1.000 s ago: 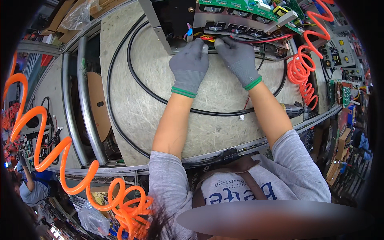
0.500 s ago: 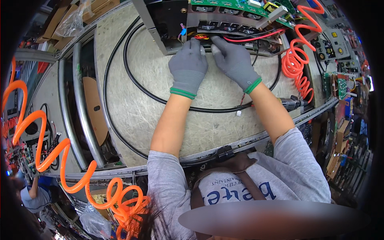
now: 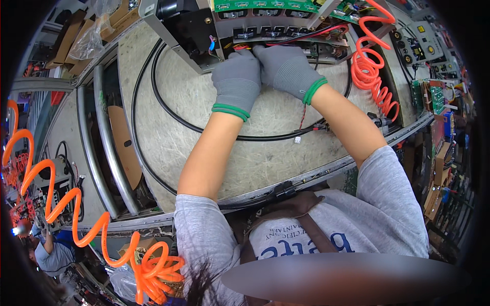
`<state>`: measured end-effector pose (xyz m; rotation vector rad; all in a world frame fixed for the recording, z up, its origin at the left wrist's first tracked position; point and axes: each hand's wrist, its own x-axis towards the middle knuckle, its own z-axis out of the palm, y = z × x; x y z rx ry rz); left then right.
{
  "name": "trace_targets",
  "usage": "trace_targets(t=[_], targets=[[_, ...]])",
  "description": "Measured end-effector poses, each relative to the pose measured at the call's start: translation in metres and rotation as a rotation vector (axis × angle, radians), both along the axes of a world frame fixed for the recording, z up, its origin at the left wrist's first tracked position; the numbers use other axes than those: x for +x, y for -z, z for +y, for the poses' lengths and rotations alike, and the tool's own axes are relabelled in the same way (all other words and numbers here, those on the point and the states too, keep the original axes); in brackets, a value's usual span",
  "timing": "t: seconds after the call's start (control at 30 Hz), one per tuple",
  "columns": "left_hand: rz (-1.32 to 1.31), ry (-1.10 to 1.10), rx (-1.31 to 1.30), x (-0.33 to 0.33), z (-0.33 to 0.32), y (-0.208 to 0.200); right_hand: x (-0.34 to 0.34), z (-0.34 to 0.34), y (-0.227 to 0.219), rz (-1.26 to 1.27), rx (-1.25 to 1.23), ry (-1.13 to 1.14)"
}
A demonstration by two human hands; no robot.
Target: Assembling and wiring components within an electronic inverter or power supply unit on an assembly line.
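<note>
Left forearm [image 3: 210, 155]: extended forward, inclined slightly right. Right forearm [image 3: 349, 122]: extended forward, angled inward to the left. Left grip [image 3: 236, 77] and right grip [image 3: 287, 67]: gloved, backs upward, side by side, inner edges meeting or nearly so. Fingers [image 3: 259, 50]: directed forward, tips partly hidden; closure cannot be determined.

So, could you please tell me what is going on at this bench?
A person in grey gloves with green cuffs has both hands in at the lower edge of an open metal unit with a green circuit board. The left hand and right hand are close together beside some yellow and red wires; the fingertips are partly hidden, so their exact grip cannot be told. A black cable lies looped on the worktop.
</note>
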<state>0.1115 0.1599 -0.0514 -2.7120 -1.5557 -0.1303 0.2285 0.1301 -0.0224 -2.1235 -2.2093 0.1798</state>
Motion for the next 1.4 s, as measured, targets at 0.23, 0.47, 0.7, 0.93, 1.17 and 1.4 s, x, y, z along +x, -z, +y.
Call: trace_targets(t=[0.23,0.47,0.7,0.93,1.17,1.4], targets=[[-0.065,-0.025,-0.095,0.001,0.001,0.008,0.003,-0.004,0.012,-0.041,0.006,-0.044],[-0.151,-0.078,-0.064,-0.018,-0.024,0.007,0.015,-0.066,0.002,0.231,-0.064,-0.127],[-0.310,-0.024,-0.149,-0.023,-0.081,0.018,0.116,-0.195,-0.017,0.260,0.152,-0.156],[-0.471,0.373,-0.319,-0.004,-0.157,-0.014,0.155,-0.231,-0.009,0.028,0.066,-0.174],[-0.615,0.254,-0.221,-0.073,-0.235,-0.026,0.181,-0.249,-0.020,-0.038,0.028,-0.241],[-0.407,-0.145,-0.016,-0.096,-0.275,-0.002,0.160,-0.264,-0.069,-0.158,0.114,-0.445]])
